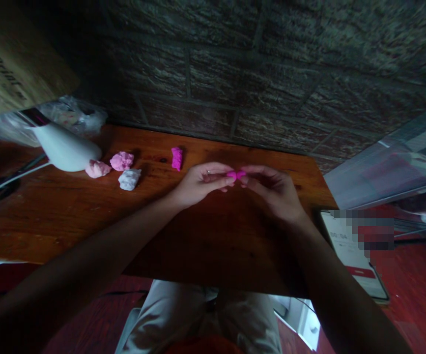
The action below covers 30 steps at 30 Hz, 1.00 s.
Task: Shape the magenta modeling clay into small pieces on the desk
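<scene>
Above the wooden table, my left hand (207,181) and my right hand (271,189) meet with a small bright pink lump of modelling clay (237,175) between their fingertips. Each hand pinches one side of it, and it narrows in the middle. To the left of my hands lies a bright pink clay strip (176,158). Farther left, a light pink clump (122,161), a pale pink clump (98,168) and a whitish clump (129,179) sit close together.
A white lamp-like object (65,147) with a cable stands at the left of the wooden table (69,216), beside clear plastic wrapping (76,115). A brick wall (213,73) rises behind the table. A phone (349,246) lies at the right edge.
</scene>
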Motion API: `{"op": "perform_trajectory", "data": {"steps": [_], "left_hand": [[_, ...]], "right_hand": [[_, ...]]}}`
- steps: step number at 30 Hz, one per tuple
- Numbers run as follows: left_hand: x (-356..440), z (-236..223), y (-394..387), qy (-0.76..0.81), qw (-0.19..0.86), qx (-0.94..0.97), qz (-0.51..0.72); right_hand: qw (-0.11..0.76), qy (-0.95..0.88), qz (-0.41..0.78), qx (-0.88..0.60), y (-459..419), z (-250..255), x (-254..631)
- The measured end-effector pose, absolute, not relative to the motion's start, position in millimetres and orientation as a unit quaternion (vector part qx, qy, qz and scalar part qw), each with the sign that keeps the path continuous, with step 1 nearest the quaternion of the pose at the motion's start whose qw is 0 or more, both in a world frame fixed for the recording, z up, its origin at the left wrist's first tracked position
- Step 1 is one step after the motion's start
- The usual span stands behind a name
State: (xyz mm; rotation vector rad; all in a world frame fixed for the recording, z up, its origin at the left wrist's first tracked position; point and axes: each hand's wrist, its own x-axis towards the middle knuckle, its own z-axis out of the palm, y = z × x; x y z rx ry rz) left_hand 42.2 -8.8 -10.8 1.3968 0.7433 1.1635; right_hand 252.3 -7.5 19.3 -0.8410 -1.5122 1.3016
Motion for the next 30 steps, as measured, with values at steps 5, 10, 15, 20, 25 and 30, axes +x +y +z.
{"op": "perform_trajectory", "data": {"steps": [5, 10, 15, 20, 25, 30], "left_hand": [[43, -11, -9, 0.318, 0.553, 0.58, 0.507], [43, -11, -10, 0.312, 0.56, 0.565, 0.519], [43, -12, -10, 0.309, 0.568, 0.558, 0.521], [44, -11, -10, 0.316, 0.59, 0.545, 0.504], [43, -13, -8, 0.317, 0.604, 0.542, 0.491], [41, -14, -8, 0.32, 0.625, 0.515, 0.491]], "right_hand": [[0.473, -0.615, 0.526, -0.347, -8, 18, 251], [0.466, -0.616, 0.527, -0.355, -8, 17, 250], [0.471, -0.612, 0.527, -0.354, -9, 13, 247], [0.466, -0.618, 0.525, -0.354, -8, 15, 249], [0.465, -0.621, 0.534, -0.336, -8, 22, 254], [0.459, -0.617, 0.545, -0.334, -9, 22, 251]]}}
